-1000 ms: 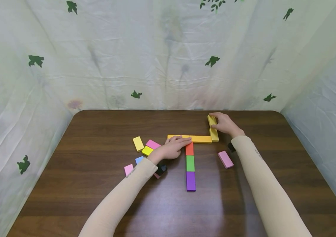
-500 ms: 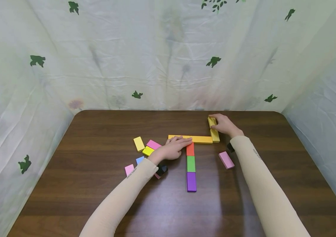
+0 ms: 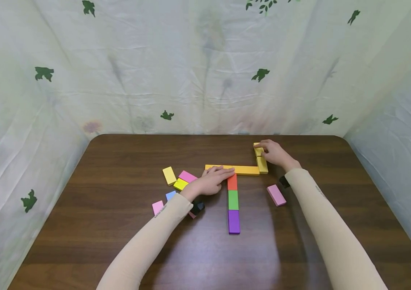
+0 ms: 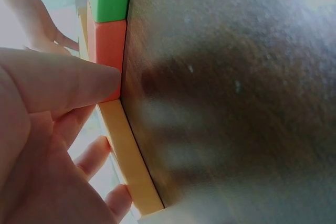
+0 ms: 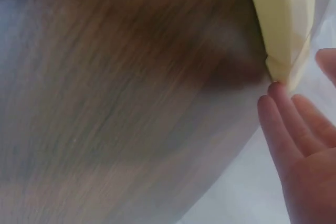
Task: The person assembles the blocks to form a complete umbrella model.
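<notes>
My left hand lies across the row of orange blocks and the far end of the red block. Its thumb touches the red block's side in the left wrist view. A green block and a purple block continue the line toward me. At the row's right end, two pale yellow blocks stand end to end: a near one and a far one. Beside the far one is my right hand. Its fingers are nearly straight, tips at the block's end, thumb apart.
A pink block lies right of the line. Left of it are loose blocks: pale yellow, pink, bright yellow, blue and another pink. The left arm partly covers some. A curtain hangs behind the table.
My right hand's grip on the far pale yellow block has loosened and its fingers have shifted, baring more of the block's top. The left hand has stayed where it was.
</notes>
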Motion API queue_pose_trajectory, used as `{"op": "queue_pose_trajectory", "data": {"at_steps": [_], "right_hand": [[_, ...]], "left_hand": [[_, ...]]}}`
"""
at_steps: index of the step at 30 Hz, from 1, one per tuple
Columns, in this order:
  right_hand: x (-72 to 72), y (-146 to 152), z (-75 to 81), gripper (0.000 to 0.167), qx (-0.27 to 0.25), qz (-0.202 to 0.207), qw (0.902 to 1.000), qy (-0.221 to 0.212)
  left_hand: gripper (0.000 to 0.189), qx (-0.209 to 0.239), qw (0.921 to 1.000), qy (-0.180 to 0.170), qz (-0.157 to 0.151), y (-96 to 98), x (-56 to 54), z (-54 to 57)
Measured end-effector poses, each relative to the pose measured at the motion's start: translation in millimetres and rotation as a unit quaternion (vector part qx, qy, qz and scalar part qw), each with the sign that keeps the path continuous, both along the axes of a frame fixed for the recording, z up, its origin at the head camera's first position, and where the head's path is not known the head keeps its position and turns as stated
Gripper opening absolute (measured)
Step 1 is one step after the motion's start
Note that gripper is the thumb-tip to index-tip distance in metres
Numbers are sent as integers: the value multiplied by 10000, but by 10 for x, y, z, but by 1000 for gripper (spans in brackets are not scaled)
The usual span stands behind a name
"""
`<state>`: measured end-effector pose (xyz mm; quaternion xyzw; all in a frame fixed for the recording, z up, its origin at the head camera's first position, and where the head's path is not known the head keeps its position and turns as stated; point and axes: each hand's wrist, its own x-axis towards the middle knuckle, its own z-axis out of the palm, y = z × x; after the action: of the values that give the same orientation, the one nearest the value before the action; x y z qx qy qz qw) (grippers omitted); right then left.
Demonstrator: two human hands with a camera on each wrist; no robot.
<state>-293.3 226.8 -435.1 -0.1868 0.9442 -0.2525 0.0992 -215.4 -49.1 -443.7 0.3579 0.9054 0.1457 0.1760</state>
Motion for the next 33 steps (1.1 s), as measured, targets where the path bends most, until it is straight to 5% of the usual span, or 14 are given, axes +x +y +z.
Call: {"op": "queue_pose_trajectory", "data": {"at_steps": [33], "right_hand": [[73,23,-66,41,283,281,9987,308]], "left_hand": [[61,36,10000,1,12,3,3,-15]]}}
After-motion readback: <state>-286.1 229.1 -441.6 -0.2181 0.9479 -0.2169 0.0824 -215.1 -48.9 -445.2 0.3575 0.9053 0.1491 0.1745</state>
